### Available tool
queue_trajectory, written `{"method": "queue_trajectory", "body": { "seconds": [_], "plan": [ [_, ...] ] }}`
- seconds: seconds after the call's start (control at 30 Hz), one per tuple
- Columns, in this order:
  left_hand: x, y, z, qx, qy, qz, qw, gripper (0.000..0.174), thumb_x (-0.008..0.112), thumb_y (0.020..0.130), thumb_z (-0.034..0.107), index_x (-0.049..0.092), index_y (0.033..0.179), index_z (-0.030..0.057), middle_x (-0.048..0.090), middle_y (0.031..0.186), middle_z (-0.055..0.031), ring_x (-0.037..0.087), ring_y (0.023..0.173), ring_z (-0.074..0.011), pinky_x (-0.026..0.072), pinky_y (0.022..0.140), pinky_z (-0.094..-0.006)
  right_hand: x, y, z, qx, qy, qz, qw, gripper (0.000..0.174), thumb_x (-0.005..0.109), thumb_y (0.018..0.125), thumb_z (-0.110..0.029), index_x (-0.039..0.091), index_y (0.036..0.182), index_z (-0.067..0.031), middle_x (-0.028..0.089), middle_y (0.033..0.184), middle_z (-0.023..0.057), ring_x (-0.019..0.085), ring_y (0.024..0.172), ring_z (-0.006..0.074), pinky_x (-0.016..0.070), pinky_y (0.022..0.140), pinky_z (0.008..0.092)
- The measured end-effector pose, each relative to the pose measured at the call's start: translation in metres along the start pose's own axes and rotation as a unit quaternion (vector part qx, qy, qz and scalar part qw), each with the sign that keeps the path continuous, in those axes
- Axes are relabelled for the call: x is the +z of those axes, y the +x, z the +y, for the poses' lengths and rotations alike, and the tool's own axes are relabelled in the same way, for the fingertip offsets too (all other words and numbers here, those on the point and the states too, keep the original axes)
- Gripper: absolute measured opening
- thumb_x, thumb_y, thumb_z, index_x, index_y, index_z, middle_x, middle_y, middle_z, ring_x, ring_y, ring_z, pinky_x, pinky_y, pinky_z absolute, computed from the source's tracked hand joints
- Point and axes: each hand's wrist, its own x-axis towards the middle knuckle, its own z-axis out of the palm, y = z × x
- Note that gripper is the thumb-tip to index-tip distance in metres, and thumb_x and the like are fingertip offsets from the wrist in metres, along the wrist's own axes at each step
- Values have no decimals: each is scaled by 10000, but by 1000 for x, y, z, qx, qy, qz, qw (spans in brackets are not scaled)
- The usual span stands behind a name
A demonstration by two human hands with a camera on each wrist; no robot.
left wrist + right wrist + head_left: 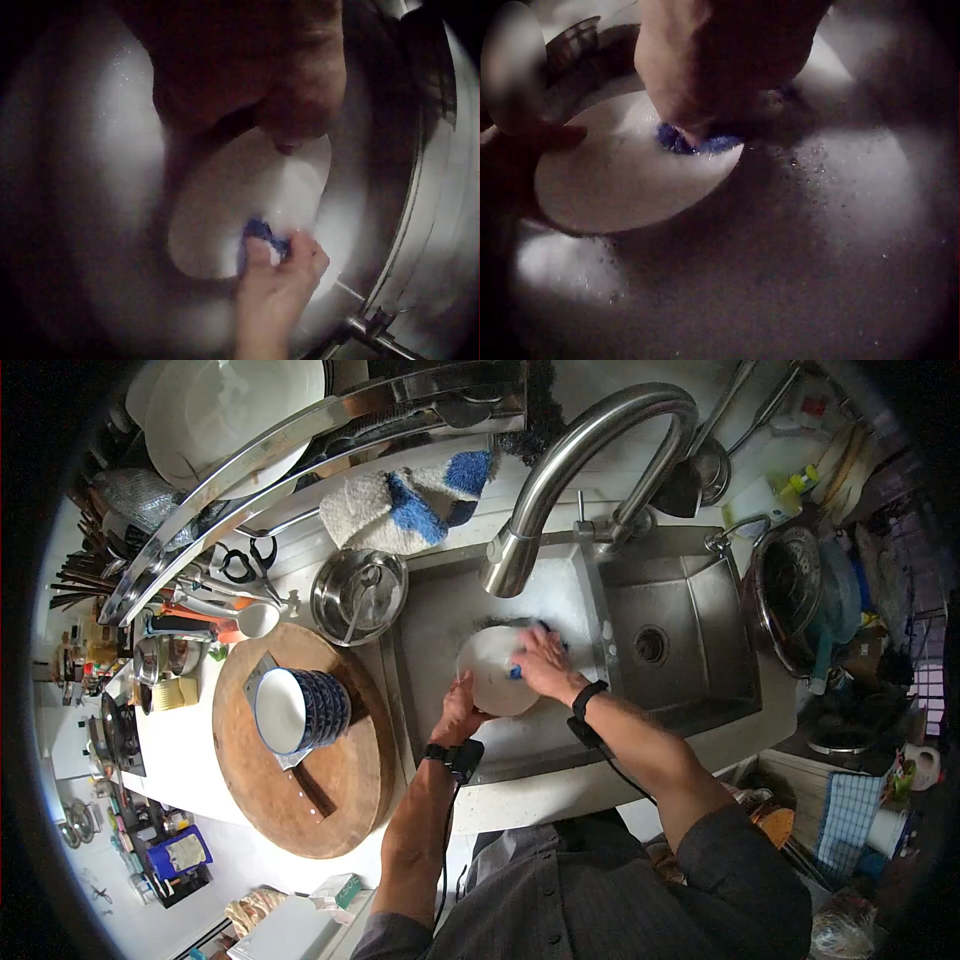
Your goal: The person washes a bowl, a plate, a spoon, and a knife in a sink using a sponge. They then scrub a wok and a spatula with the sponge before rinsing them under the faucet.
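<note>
Item, a white dish: we are holding it inside the larger steel basin, its inner face turning up towards us; whether it is touching the basin floor, we are unable to tell. Item, our left hand: its grip is grasping the dish by the near left rim, the thumb lying over the edge. Item, our right hand: its grip is pinching a wet blue scrubber and pressing it against the dish's inner face, on the side across from the left hand. Item, two black bands: we are wearing one on each wrist. Item, a steel faucet: it is arching above the basin, beside a smaller basin with a drain. Item, a steel bowl on the counter, a spoon resting inside. Item, a round wooden board: it is bearing a nested stack of blue-patterned bowls and a knife. Item, a blue-and-white cloth: it is lying behind the larger basin.
</note>
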Motion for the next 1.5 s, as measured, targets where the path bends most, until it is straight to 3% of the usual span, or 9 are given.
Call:
{"method": "queue_trajectory", "body": {
  "seconds": [0.17, 0.43, 0.5, 0.8, 1.03, 1.23, 1.3, 1.4, 1.5],
  "plan": [
    [2, -9, 0, -24, -2, -24, 999, 662, 653, 975, 319, 340, 1497, 58, 492, 1432, -206, 532, 1281, -439, 488, 986, -678, -16, 20, 15, 90, 98, 85, 987, 273, 633, 893, -141, 565, 1134, -33, 560, 1215, 255, 575, 1132, 465, 491, 924, 518],
    [5, -16, -2, 116, 292, 50, 948, 681, 736, 889, 247, 419, 1422, -33, 599, 1299, -226, 604, 1195, -406, 530, 962, -601, 4, 25, 34, 185, 114, -62, 974, 406, 611, 933, -226, 564, 1259, 11, 656, 1183, 259, 631, 1100, 445, 502, 951, 511],
    [1, -12, -3, 266, 660, 165, 683, 691, 741, 872, 338, 481, 1404, -17, 601, 1296, -258, 573, 1236, -433, 493, 989, -587, 11, 23, 38, 193, 120, -62, 972, 410, 603, 937, -228, 570, 1267, 12, 661, 1184, 257, 630, 1115, 438, 498, 966, 508],
    [35, -36, -4, 368, 854, -7, 368, 463, 581, 959, 395, 622, 1315, 102, 663, 1266, -164, 590, 1235, -335, 296, 1153, -581, -6, 29, 42, 285, 154, -115, 939, 526, 594, 954, -300, 542, 1356, 35, 601, 1341, 258, 573, 1259, 391, 455, 1064, 442],
    [43, -38, 27, 347, 814, -40, 463, 242, 544, 941, 191, 661, 1134, 105, 716, 1068, -183, 689, 1004, -369, 498, 958, -493, 6, 28, 58, 342, 337, -33, 877, 601, 631, 926, -376, 529, 1326, 61, 645, 1238, 282, 618, 1178, 399, 488, 979, 446],
    [55, -37, 31, 286, 779, 16, 558, 208, 642, 916, 182, 652, 1071, 43, 695, 1003, -225, 662, 917, -431, 539, 768, -458, 39, 19, 68, 273, 35, 92, 957, 560, 549, 979, -319, 489, 1405, 40, 560, 1362, 296, 574, 1217, 429, 462, 1045, 477],
    [64, -43, 37, 247, 650, 109, 710, 273, 698, 906, 188, 640, 1114, 21, 725, 980, -191, 695, 876, -360, 529, 777, -405, 41, 17, 59, 275, 34, 84, 957, 525, 523, 983, -242, 465, 1424, 35, 558, 1369, 278, 555, 1242, 431, 454, 1067, 476],
    [36, -23, 35, 247, 447, 92, 855, 302, 717, 898, 160, 632, 1136, -7, 729, 969, -109, 678, 878, -209, 510, 801, -343, 29, 22, 36, 346, 214, -84, 910, 515, 567, 956, -179, 476, 1408, 51, 604, 1328, 228, 585, 1220, 383, 468, 1051, 431],
    [53, -46, 57, 186, 408, 106, 887, 302, 706, 907, 143, 623, 1139, -31, 694, 982, -47, 608, 919, -123, 492, 829, -309, 61, 23, 20, 298, 511, 34, 806, 473, 629, 936, -157, 528, 1353, 43, 672, 1193, 153, 633, 1108, 279, 501, 975, 379]
  ]
}}
